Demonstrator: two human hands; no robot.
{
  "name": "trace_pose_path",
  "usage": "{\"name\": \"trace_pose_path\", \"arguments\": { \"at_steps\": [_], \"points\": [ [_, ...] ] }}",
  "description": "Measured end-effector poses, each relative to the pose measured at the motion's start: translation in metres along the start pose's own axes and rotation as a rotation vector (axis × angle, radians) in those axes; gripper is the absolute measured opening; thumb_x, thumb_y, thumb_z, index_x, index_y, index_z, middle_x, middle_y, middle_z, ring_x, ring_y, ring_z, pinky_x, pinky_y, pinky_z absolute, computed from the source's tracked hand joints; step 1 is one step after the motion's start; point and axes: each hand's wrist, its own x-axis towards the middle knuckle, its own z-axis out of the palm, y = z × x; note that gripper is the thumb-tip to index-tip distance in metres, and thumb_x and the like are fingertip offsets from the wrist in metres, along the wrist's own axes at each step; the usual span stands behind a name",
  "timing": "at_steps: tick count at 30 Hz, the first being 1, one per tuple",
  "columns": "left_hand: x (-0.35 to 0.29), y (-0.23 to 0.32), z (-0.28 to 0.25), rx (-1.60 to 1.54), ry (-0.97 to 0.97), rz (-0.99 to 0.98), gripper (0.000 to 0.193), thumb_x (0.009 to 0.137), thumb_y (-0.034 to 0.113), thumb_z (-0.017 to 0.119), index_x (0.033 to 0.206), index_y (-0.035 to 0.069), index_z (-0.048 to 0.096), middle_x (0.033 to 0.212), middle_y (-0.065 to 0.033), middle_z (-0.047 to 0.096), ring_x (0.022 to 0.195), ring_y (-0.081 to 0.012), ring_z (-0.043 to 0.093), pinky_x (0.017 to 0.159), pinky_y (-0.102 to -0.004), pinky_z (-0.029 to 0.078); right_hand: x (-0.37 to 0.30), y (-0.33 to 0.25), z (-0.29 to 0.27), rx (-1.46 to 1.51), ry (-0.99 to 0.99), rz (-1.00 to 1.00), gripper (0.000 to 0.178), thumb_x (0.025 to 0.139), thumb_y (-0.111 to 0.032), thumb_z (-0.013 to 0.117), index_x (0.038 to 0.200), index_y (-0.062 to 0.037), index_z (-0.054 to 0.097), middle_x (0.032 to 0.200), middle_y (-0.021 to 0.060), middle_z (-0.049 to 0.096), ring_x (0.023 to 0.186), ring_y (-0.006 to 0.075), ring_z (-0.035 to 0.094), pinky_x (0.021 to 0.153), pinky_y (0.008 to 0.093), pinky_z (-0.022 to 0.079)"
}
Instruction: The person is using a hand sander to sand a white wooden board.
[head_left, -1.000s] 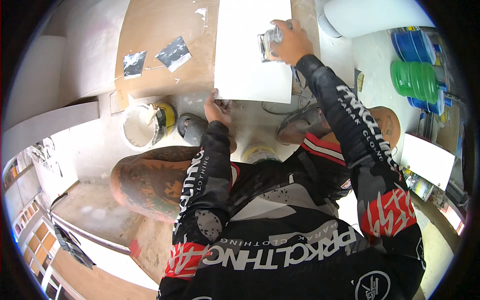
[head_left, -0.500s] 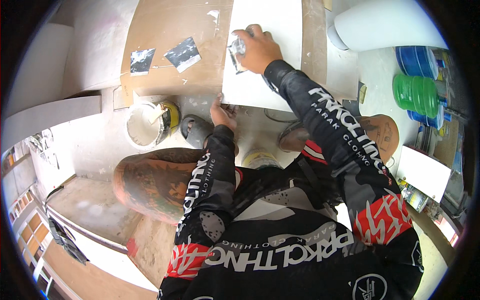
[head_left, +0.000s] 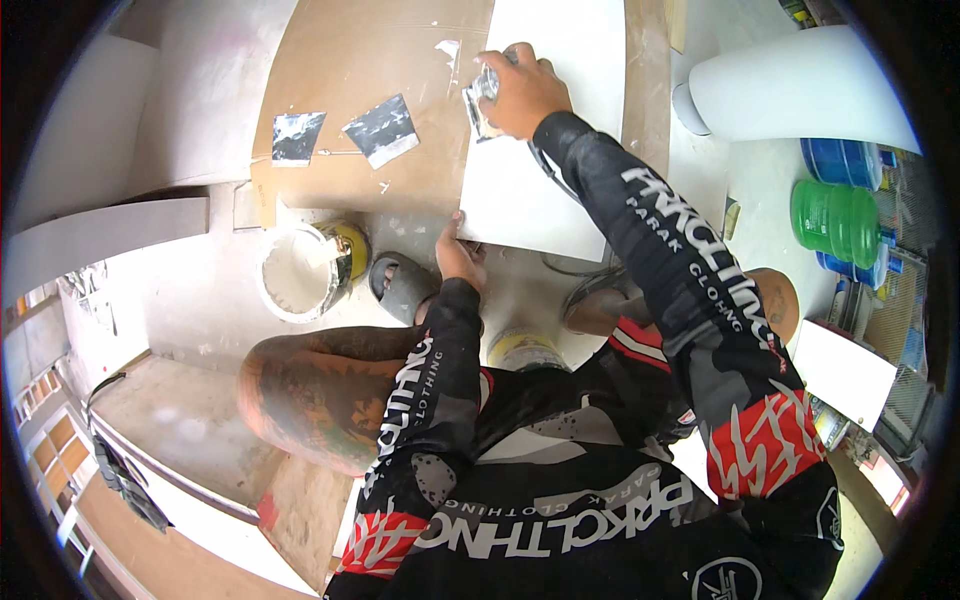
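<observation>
A long white board (head_left: 540,205) lies on brown cardboard, its near end toward me. My right hand (head_left: 530,92) is closed over a piece of sandpaper (head_left: 478,108), grey and smeared white, pressed at the board's left edge. Most of the sandpaper is hidden under the palm and fingers. At the near left corner, my left hand (head_left: 460,255) grips the white board, thumb up along its edge and fingers curled underneath, partly hidden.
Two dark, white-smeared squares (head_left: 381,131) lie on the cardboard (head_left: 385,50). Left of my foot stands an open bucket (head_left: 298,270) of white paste. Another bucket (head_left: 527,350) sits between my legs. Blue and green water jugs (head_left: 835,218) lie at right near a white cylinder (head_left: 800,88).
My right hand has slid a little farther away along the board's left edge with the sandpaper. My left hand stays at the near corner. The whole view has shifted slightly.
</observation>
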Motion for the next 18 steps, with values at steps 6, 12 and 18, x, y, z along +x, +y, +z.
{"name": "trace_pose_path", "arguments": {
  "at_steps": [6,12,18],
  "points": [
    [0.002,0.005,-0.003,-0.003,-0.013,-0.018,0.027,0.094,0.028,0.067,0.113,0.009,0.065,0.105,-0.0049,0.069,0.096,-0.0228,0.066,0.085,-0.0412,0.052,0.074,0.024,-0.018,-0.049,-0.107,0.098,0.068,0.081,-0.033,0.073,0.147,-0.0254,0.053,0.147,0.0183,0.048,0.125,0.0449,0.056,0.105,0.0502,0.051],
    [-0.001,0.01,-0.003,0.01,-0.028,-0.017,0.023,0.096,0.025,0.063,0.111,0.009,0.067,0.103,-0.0047,0.071,0.093,-0.0218,0.068,0.083,-0.0379,0.052,0.123,0.026,-0.043,0.013,-0.139,0.204,0.07,0.081,-0.022,0.069,0.148,-0.0156,0.052,0.148,0.0229,0.046,0.129,0.0488,0.053,0.109,0.0505,0.049],
    [-0.004,0.013,0.007,-0.021,0.036,-0.027,0.027,0.101,0.037,0.057,0.099,0.012,0.068,0.076,-0.0009,0.063,0.071,-0.0184,0.061,0.074,-0.0381,0.049,0.12,0.029,-0.034,0.019,-0.179,0.178,0.067,0.083,-0.021,0.069,0.148,-0.0153,0.052,0.147,0.0228,0.047,0.13,0.0465,0.054,0.109,0.0493,0.048]
  ]
}}
